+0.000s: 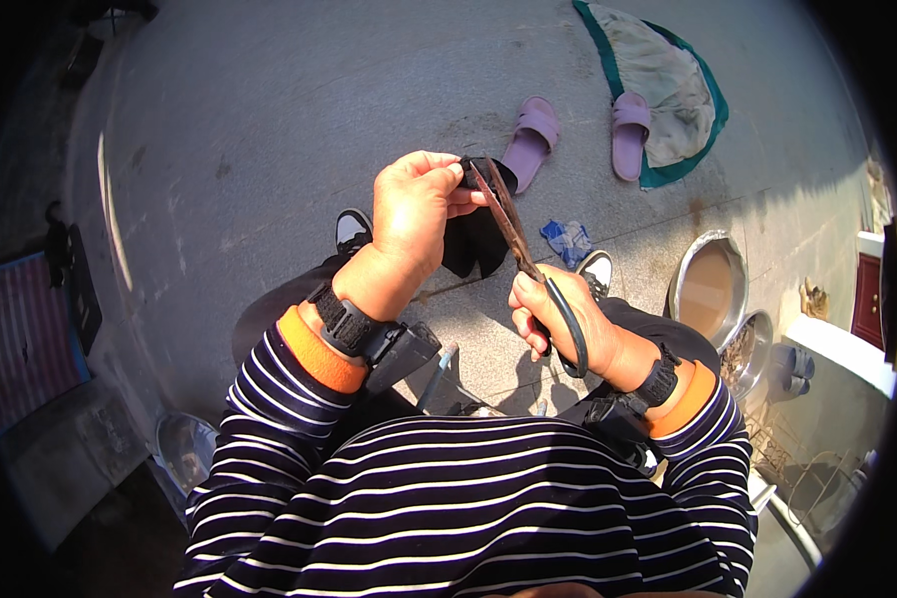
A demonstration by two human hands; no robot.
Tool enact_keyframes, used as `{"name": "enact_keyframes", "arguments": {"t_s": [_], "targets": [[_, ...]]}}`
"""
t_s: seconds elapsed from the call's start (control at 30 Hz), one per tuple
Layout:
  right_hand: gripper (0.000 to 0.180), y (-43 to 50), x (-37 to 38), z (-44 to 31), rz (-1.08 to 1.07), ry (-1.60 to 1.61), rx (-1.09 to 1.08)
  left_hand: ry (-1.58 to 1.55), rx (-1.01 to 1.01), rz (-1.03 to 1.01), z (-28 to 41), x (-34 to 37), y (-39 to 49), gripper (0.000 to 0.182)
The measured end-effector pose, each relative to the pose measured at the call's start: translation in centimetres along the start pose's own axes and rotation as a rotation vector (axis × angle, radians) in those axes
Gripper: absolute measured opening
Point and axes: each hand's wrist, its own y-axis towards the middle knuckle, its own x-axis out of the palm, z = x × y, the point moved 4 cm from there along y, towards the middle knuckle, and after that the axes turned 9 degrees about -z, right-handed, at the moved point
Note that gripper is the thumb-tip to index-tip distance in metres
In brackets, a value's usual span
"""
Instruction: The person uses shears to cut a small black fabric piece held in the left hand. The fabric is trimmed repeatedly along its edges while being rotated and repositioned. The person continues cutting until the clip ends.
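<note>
My left hand (418, 202) pinches the upper edge of a piece of black cloth (472, 243), which hangs down below the fingers. In my right hand (564, 314) is a pair of scissors (522, 250) with dark handles and brown, rusty-looking blades. The blades point up and to the left, slightly apart, and their tips lie at the top of the cloth beside my left fingertips. Whether cloth lies between the blades I cannot tell. Part of the cloth is hidden behind my left hand and the blades.
Lilac slippers (532, 142) stand ahead, one on a green-edged pale cloth (680, 97). A blue-and-white crumpled piece (568, 241) lies near my right shoe (596, 270). At right are a metal basin (706, 288) of brown liquid and a smaller metal bowl (751, 351).
</note>
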Motion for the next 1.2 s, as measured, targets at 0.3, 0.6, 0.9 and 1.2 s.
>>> {"name": "enact_keyframes", "arguments": {"t_s": [0.3,0.6,0.9,1.2], "targets": [[0.038,0.1,-0.2,-0.6,0.025,-0.015,0.016,0.056,0.008,-0.032,-0.2,0.5,-0.3,0.008],[0.044,-0.1,-1.8,-2.1,0.090,0.047,-0.079,0.168,0.088,-0.210,-0.3,2.3,-0.8,0.009],[0.012,-0.8,-8.5,-6.8,0.540,0.233,-0.413,0.144,-0.144,-0.268,-1.6,2.9,-2.4,0.007],[0.021,2.6,-4.6,-3.3,0.251,-0.091,-0.417,0.256,-0.116,-0.431,-1.5,3.1,-2.3,0.007]]}}
